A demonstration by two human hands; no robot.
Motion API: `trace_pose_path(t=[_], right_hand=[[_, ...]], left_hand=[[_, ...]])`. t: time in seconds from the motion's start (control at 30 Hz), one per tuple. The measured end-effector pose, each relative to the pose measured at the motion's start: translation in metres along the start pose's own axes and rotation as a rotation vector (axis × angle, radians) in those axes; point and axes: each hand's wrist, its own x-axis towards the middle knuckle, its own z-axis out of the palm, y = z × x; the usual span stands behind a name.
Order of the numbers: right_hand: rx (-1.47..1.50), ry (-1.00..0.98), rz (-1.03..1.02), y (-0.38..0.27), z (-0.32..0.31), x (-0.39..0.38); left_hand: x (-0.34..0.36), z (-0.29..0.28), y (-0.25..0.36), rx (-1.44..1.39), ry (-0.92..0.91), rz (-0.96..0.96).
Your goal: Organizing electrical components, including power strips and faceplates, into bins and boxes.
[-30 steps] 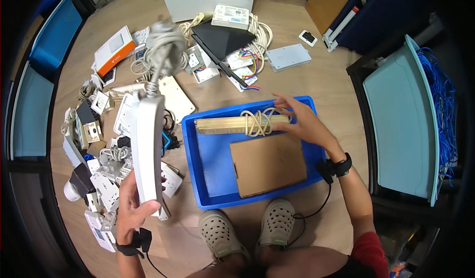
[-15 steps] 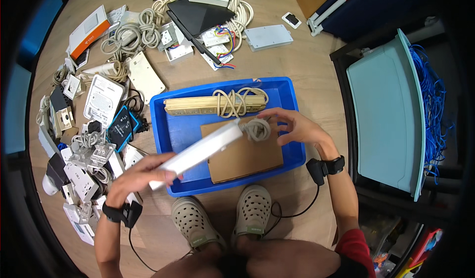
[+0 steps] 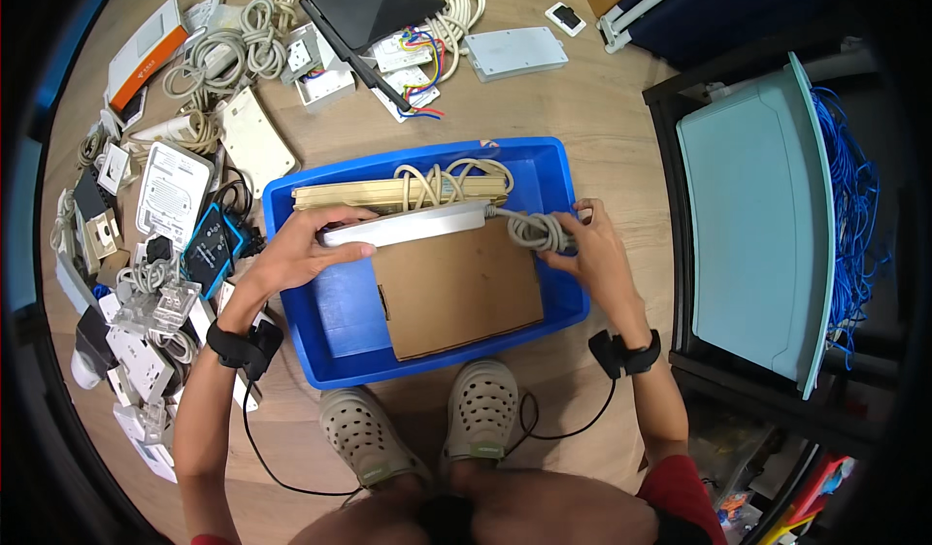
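A white power strip (image 3: 408, 224) lies lengthwise above the blue plastic bin (image 3: 330, 368), close alongside a yellowed power strip (image 3: 359, 194) that has its cord looped over one end. My left hand (image 3: 303, 246) grips the white strip's left end, thumb in front and fingers behind. At the other end, my right hand (image 3: 594, 254) has its fingers around the strip's bundled grey cord (image 3: 534, 231). Below the strip, a flat brown cardboard box (image 3: 461, 293) rests in the bin. Whether the white strip touches the box or the bin floor is hidden.
Heaped cables, white boxes and wall sockets (image 3: 141, 363) spread over the floor at left. A black router-like device (image 3: 364, 11) and a grey flat box (image 3: 516, 53) lie beyond the bin. At right stands a light-blue container (image 3: 757, 234) beside blue cables (image 3: 849, 225).
The white power strip has swung from a slant to nearly level and moved up beside the yellowed one. My right hand has closed on its cord bundle; my left hand has moved farther away.
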Motion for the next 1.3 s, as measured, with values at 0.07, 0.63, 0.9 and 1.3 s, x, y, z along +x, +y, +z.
trace_pose_path(t=[0.07, 0.63, 0.9, 1.3], right_hand=[[-0.105, 0.056, -0.025, -0.002, 0.006, -0.014], [0.325, -0.092, 0.127, -0.024, 0.039, -0.039], [0.709, -0.399, 0.197, -0.024, 0.051, -0.027], [0.744, -0.304, 0.042, -0.051, 0.106, -0.029]], left_hand=[[0.005, 0.004, 0.003, -0.001, 0.011, -0.027], [-0.013, -0.010, -0.004, 0.222, -0.134, -0.104], [-0.038, 0.020, -0.025, 0.318, 0.229, -0.048], [-0.043, 0.026, -0.025, 0.370, 0.595, -0.054]])
